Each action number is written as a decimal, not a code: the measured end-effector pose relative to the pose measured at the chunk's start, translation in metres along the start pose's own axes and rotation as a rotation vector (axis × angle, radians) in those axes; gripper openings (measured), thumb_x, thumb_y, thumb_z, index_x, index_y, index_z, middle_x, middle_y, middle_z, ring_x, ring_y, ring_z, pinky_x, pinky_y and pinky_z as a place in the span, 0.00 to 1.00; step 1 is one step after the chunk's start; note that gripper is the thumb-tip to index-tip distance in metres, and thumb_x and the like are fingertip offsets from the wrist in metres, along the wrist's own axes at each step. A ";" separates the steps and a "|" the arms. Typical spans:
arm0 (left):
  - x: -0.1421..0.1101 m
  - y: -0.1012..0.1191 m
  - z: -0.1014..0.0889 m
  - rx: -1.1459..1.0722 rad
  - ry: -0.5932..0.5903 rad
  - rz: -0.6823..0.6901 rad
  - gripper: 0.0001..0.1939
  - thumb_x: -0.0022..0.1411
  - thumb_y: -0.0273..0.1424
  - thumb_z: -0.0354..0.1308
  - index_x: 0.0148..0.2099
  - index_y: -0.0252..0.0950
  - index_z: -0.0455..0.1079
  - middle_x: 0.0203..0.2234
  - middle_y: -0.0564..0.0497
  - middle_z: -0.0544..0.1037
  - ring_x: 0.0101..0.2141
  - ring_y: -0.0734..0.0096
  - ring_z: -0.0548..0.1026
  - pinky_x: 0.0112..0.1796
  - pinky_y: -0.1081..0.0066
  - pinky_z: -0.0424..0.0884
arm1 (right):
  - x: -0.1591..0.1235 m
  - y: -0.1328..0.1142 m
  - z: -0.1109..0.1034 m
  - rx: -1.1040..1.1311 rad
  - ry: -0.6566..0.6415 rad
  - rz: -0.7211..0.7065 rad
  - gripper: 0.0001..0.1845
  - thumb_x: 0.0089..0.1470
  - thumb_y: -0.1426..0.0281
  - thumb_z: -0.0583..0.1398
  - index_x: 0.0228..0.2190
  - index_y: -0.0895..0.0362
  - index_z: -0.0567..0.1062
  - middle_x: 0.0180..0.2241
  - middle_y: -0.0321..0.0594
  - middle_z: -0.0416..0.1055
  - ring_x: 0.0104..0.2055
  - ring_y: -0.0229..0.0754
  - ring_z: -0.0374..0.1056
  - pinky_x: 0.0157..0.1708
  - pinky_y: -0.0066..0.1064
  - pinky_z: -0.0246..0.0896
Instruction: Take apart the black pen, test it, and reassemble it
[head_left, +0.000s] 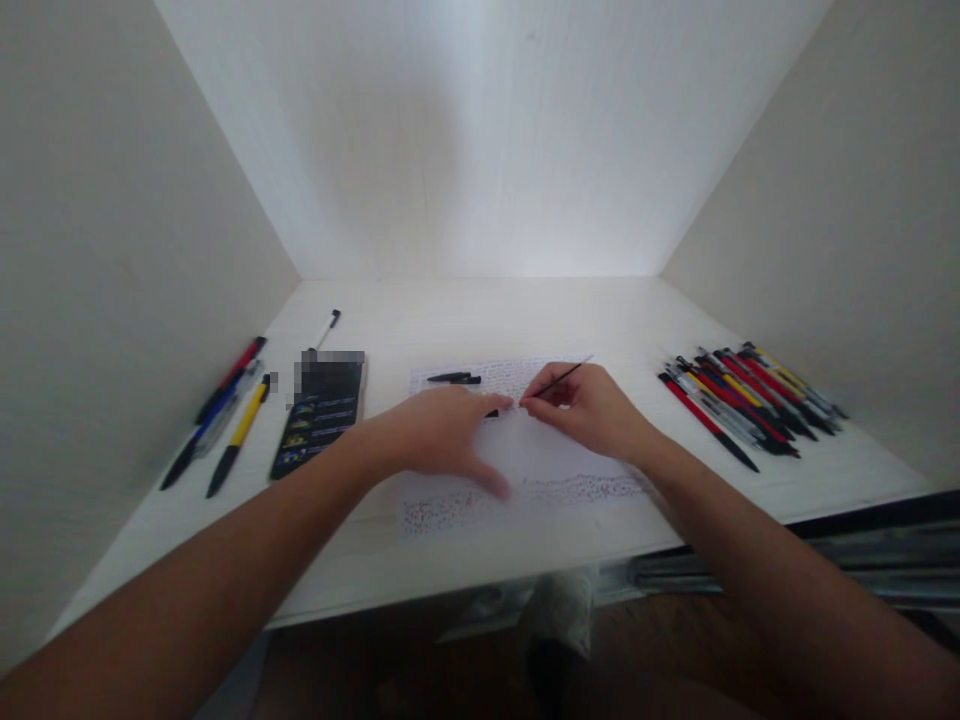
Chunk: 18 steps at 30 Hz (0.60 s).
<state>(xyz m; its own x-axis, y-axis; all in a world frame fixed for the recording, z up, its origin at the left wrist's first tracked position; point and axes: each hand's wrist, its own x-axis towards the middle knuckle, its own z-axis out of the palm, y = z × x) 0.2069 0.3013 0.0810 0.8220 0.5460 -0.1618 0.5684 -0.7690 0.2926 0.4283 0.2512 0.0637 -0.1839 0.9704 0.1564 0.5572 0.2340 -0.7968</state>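
A sheet of paper covered with scribbles lies in the middle of the white desk. My right hand pinches a thin black pen refill whose tip points at the paper. My left hand rests palm down on the sheet, fingertips closed on a small dark pen part just left of the refill's tip. Two black pen pieces lie on the paper's upper left corner.
Several pens, red, black, yellow and grey, lie in a row at the right. A few more pens lie at the left beside a black card. A single white pen lies further back. Walls close in on three sides.
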 end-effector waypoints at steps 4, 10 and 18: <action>0.001 -0.003 0.002 -0.008 0.009 0.034 0.56 0.40 0.65 0.59 0.66 0.41 0.57 0.52 0.40 0.73 0.48 0.50 0.72 0.45 0.61 0.65 | 0.004 0.017 0.012 0.041 0.011 0.034 0.08 0.54 0.66 0.62 0.33 0.58 0.76 0.26 0.40 0.74 0.26 0.38 0.67 0.25 0.31 0.61; 0.004 -0.004 0.003 0.003 -0.003 0.019 0.55 0.40 0.65 0.59 0.65 0.40 0.58 0.53 0.39 0.73 0.48 0.48 0.72 0.45 0.59 0.64 | -0.004 0.019 0.012 0.072 0.039 -0.007 0.09 0.55 0.65 0.62 0.33 0.58 0.77 0.29 0.41 0.74 0.29 0.39 0.67 0.28 0.32 0.62; 0.003 -0.005 0.005 0.015 -0.014 0.017 0.59 0.40 0.67 0.57 0.68 0.40 0.53 0.56 0.38 0.70 0.51 0.46 0.70 0.49 0.58 0.63 | -0.004 0.020 0.012 0.018 0.050 0.021 0.08 0.54 0.66 0.62 0.32 0.58 0.76 0.25 0.38 0.71 0.25 0.36 0.64 0.24 0.30 0.57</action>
<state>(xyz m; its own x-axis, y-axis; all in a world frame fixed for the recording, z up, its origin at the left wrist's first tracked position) 0.2062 0.3053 0.0741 0.8320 0.5280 -0.1702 0.5545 -0.7833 0.2811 0.4303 0.2515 0.0406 -0.1314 0.9770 0.1680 0.5460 0.2128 -0.8103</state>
